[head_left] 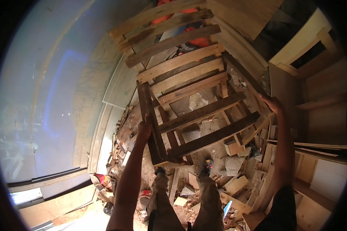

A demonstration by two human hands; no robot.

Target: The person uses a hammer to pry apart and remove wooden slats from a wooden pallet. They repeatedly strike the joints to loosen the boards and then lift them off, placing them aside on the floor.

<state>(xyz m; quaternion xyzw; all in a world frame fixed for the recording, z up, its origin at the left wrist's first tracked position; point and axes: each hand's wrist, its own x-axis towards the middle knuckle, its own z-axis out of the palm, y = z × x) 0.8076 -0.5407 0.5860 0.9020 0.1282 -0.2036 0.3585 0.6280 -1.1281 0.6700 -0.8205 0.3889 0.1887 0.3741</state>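
A slatted wooden chair [202,112] with a tall back is held up in front of me, tilted so its back points away. My left hand [144,130] is closed around its left armrest [145,104]. Gripping the right armrest [247,75] near its front end is my right hand [273,103]. Dark slats make up the seat, while lighter ones fill the lower back. Between the slats the ground shows through.
Wood offcuts [237,185] and a stone block [234,165] litter the ground around my feet. Large pale panels [61,96] lean on the left. Wooden cabinet frames [320,88] stand at right. Orange-red objects [198,38] lie behind the chair back. A red can [144,197] is near my left leg.
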